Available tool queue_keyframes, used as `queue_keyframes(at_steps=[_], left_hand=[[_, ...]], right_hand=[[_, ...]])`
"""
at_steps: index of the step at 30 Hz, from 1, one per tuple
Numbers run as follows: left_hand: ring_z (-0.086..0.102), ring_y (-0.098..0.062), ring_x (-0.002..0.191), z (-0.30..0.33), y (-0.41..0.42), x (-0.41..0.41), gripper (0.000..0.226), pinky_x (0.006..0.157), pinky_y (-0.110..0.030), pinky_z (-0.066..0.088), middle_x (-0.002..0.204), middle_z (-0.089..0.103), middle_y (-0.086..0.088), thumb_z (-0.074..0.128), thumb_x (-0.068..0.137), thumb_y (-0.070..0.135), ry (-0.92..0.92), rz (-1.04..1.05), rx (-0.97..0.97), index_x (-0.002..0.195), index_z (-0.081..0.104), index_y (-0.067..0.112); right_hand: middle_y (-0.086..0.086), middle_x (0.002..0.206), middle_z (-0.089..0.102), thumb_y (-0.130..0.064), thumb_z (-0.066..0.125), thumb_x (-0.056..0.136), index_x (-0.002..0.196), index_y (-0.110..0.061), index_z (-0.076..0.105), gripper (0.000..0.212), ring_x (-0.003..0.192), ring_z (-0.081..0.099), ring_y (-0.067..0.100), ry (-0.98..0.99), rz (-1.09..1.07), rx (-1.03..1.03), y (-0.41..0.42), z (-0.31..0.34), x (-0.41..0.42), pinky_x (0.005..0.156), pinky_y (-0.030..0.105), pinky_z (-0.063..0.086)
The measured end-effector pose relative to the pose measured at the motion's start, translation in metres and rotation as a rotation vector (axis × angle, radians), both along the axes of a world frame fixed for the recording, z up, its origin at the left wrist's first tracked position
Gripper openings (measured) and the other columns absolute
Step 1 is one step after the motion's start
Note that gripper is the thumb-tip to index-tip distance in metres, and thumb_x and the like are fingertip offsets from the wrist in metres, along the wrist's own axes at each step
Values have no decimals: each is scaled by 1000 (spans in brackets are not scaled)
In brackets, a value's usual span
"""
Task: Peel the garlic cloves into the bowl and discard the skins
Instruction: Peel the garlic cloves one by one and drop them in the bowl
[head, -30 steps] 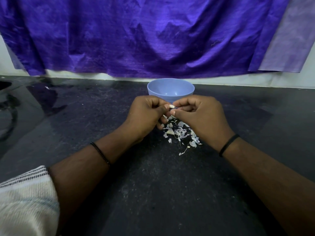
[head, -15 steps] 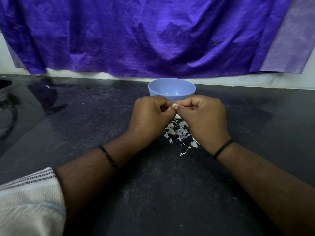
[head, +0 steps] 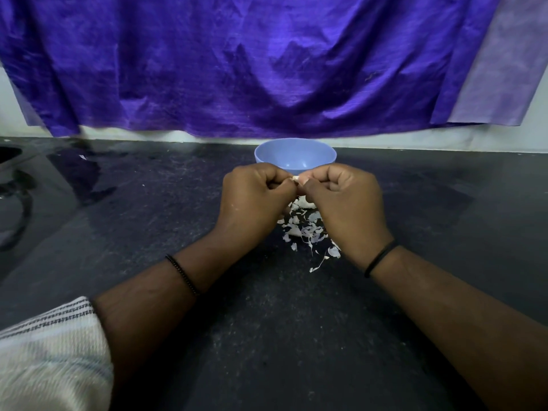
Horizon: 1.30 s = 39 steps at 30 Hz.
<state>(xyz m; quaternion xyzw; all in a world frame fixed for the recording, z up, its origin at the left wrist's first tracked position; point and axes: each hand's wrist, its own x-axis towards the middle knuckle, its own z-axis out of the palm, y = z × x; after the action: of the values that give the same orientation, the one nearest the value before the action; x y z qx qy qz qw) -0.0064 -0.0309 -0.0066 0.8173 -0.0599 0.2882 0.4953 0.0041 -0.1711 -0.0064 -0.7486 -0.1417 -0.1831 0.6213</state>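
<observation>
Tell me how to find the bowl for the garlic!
Look along the dark countertop toward the hanging purple cloth. Just beyond the two hands stands the bowl. It is the only round, light blue thing there.

The dark bench (head: 296, 336) lies bare in front of the forearms and wide to the left and right, giving open passage there. Straight ahead the blue bowl (head: 295, 157) stands just beyond both hands, near the wall. A scatter of garlic skins (head: 305, 232) covers the bench between the wrists. The purple cloth (head: 267, 69) hangs behind, above the bowl.
</observation>
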Motion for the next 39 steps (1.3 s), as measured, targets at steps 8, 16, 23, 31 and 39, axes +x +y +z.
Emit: queue_keyframes(at_steps=[8, 16, 23, 31, 39], left_hand=[[68, -18, 57, -2, 4, 3, 10, 52, -31, 57, 69, 72, -11, 68, 89, 7, 79, -118, -122, 82, 75, 7], [68, -20, 58, -4, 6, 5, 13, 51, -31, 57, 72, 71, -13, 65, 92, 6, 88, -168, -95, 85, 75, 3], [63, -15, 48, -1, 11, 4, 18, 49, -26, 50, 61, 69, -10, 68, 90, 8, 56, -175, 5, 73, 74, 5], [67, -19, 53, -4, 5, 5, 13, 53, -32, 58, 67, 71, -15, 68, 87, 1, 44, -160, -140, 77, 76, 1], [61, -18, 53, -2, -1, 4, 12, 48, -28, 52, 68, 68, -18, 70, 89, 4, 89, -186, -324, 80, 72, -4]], right_hand=[[-5, 75, 75, -8, 68, 93, 89, -14, 74, 10, 66, 66, -4, 63, 147, 43, -8, -1, 7, 61, 9, 47], [-3, 82, 76, -11, 70, 92, 91, -14, 75, 6, 80, 72, 8, -19, 103, -93, -12, -4, 13, 76, 23, 57], [-6, 79, 75, -12, 73, 89, 88, -15, 77, 5, 73, 69, 4, -108, 59, -250, -16, -1, 12, 71, 22, 56], [-3, 73, 75, -6, 73, 89, 85, -16, 76, 11, 66, 67, 2, 23, 137, -32, -12, -2, 12, 65, 17, 51], [-1, 73, 71, -11, 67, 94, 93, -7, 74, 8, 66, 58, 6, 212, 216, 170, -9, 0, 10, 61, 20, 48]])
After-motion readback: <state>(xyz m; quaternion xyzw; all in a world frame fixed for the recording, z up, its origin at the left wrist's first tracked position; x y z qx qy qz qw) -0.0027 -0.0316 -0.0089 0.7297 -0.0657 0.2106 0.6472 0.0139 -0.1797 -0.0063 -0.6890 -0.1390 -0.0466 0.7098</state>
